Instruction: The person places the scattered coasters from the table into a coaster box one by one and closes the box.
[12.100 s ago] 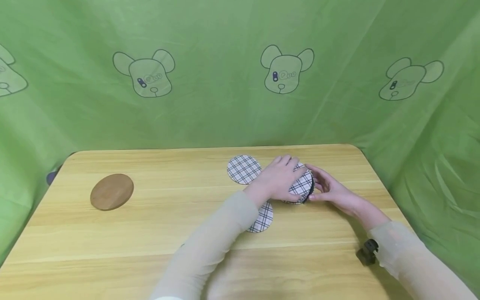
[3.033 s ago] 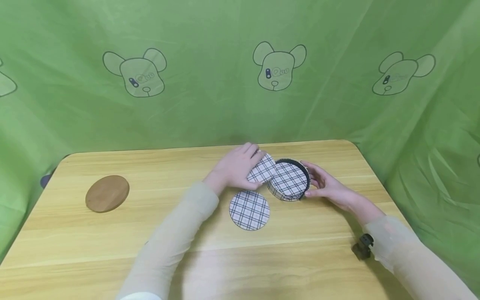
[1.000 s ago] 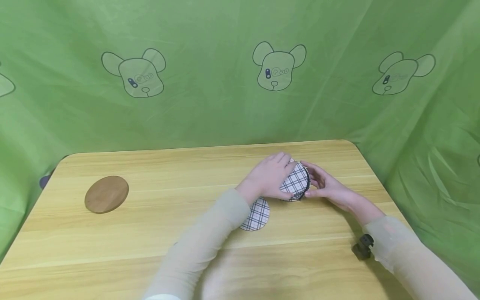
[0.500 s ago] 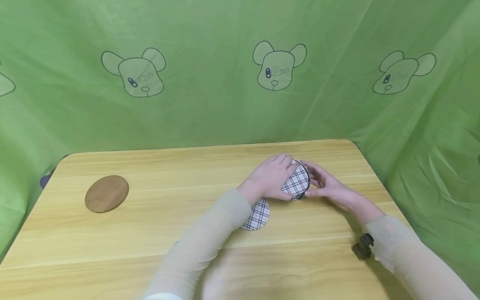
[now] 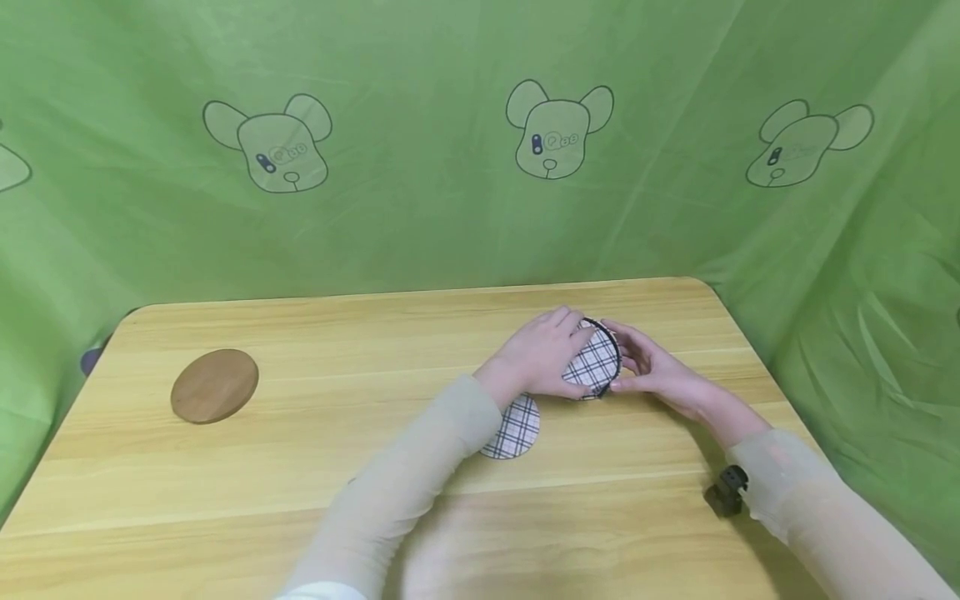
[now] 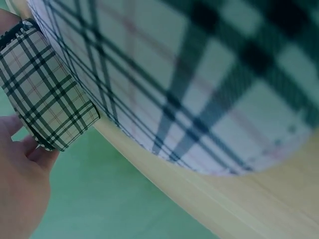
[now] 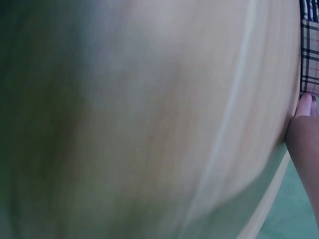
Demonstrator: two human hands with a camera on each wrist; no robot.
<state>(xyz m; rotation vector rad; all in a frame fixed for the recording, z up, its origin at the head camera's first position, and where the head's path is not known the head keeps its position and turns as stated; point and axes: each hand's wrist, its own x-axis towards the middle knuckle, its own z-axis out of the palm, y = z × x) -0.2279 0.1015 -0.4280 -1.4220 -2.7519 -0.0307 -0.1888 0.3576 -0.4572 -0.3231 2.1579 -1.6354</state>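
A round plaid coaster holder point(image 5: 600, 393) with a dark rim stands right of the table's middle. My right hand point(image 5: 660, 367) grips its right side, thumb at the near edge and fingers curled round behind. My left hand point(image 5: 542, 354) spans the top, holding a plaid coaster point(image 5: 592, 362) at the holder's opening; the hand hides its left part. Another plaid coaster point(image 5: 517, 429) lies flat on the table, partly under the left forearm. In the left wrist view that coaster point(image 6: 164, 99) looms large, with the holder point(image 6: 45, 89) behind it. The right wrist view catches only the holder's side point(image 7: 310, 57).
A round brown wooden disc point(image 5: 214, 387) lies far left on the wooden table point(image 5: 337, 350). A small black device point(image 5: 726, 492) sits by the right sleeve. Green cloth point(image 5: 427, 208) with printed bear heads hangs behind the table and on both sides.
Since three seconds ago my left hand has carried the coaster rightward onto the holder. Twelve seconds ago two coasters lay on the table; now one shows. Within the last second, hardly any movement.
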